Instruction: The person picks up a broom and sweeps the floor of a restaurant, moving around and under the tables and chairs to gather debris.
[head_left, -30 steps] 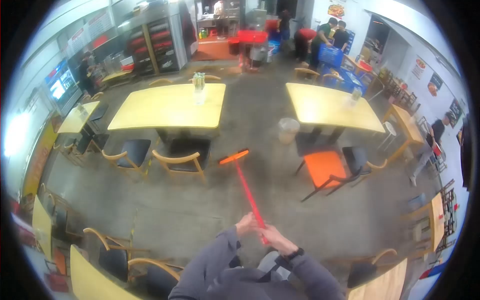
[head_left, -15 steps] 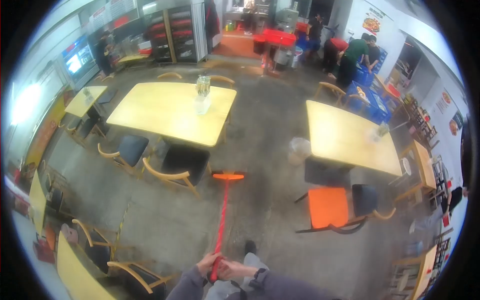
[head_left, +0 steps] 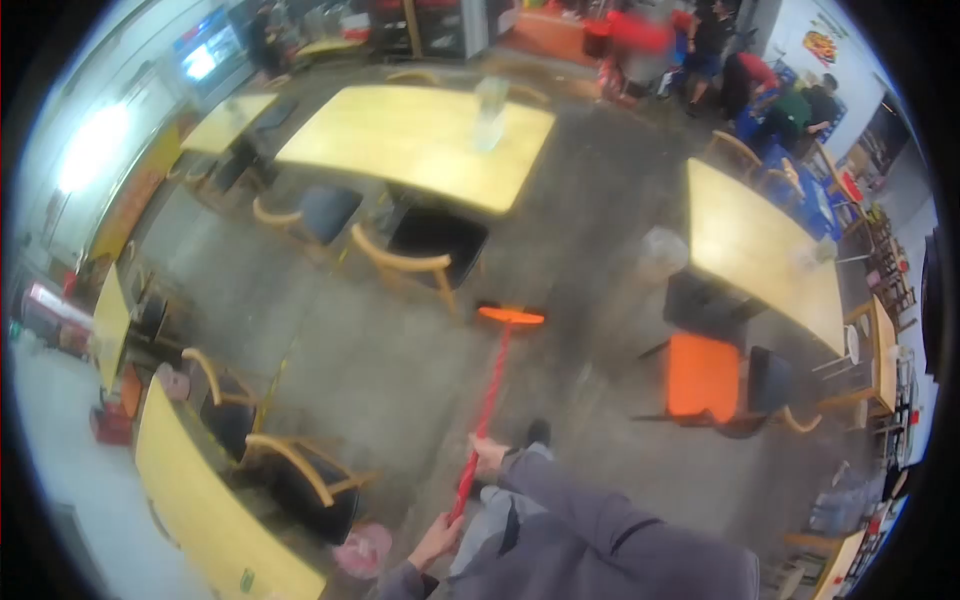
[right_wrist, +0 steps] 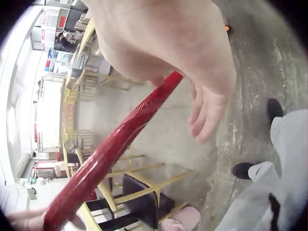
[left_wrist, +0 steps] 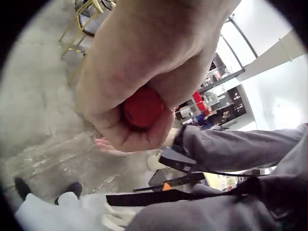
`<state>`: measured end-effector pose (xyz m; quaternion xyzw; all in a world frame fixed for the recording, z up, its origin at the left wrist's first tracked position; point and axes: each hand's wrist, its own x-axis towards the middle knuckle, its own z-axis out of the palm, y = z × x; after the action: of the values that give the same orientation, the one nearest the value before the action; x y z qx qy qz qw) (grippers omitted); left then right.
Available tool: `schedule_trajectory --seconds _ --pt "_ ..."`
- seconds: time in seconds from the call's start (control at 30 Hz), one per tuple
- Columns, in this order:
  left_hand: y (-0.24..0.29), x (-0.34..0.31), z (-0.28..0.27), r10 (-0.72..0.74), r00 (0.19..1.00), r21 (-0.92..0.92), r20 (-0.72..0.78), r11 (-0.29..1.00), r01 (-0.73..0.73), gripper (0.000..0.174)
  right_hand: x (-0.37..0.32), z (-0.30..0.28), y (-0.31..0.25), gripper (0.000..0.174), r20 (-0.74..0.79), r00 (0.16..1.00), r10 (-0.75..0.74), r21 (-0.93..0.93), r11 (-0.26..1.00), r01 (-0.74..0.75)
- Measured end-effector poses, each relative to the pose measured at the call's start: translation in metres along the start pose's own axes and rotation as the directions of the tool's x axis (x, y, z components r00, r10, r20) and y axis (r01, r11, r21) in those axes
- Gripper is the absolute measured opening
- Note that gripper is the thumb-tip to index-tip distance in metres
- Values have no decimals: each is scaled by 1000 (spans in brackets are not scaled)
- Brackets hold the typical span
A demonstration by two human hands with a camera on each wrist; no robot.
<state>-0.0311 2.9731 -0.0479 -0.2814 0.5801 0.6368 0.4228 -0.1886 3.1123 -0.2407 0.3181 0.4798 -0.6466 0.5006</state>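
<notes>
In the head view, a long red pole (head_left: 490, 395) runs from the person's two hands to a wide orange head (head_left: 511, 316) on the floor (head_left: 380, 340). It looks like a broom. The right hand (head_left: 489, 455) is partway up, and the left hand (head_left: 436, 540) is near the bottom. The orange head is just beside a black chair (head_left: 440, 240), so a swing that way could bump it. The wall poster (head_left: 822, 45) is too blurry to read.

In the left wrist view, the left grip is full: its fingers curl round the pole's end.

In the right wrist view, the right grip looks loose. The pole passes under the palm while the fingers hang away, so it could twist or slip. The wall signs (right_wrist: 49, 29) are too small to read.
</notes>
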Motion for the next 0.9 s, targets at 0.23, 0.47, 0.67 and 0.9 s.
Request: schedule_trajectory --seconds 0.23,0.47,0.67,0.9 --pt "-91 -134 -44 -102 935 552 -339 783 285 39 41 57 113 50 -75 964 254 148 959 -241" --pt "-129 -158 -1 331 834 671 -441 739 61 36 3 63 127 40 -249 953 170 -251 940 -233" --pt "-95 -99 -7 326 854 698 -405 713 59 43 45 9 82 25 -322 947 14 -102 994 -49" --pt "37 -7 1 437 833 742 -338 669 -50 45 71 -85 -78 20 232 855 -463 -909 211 360"
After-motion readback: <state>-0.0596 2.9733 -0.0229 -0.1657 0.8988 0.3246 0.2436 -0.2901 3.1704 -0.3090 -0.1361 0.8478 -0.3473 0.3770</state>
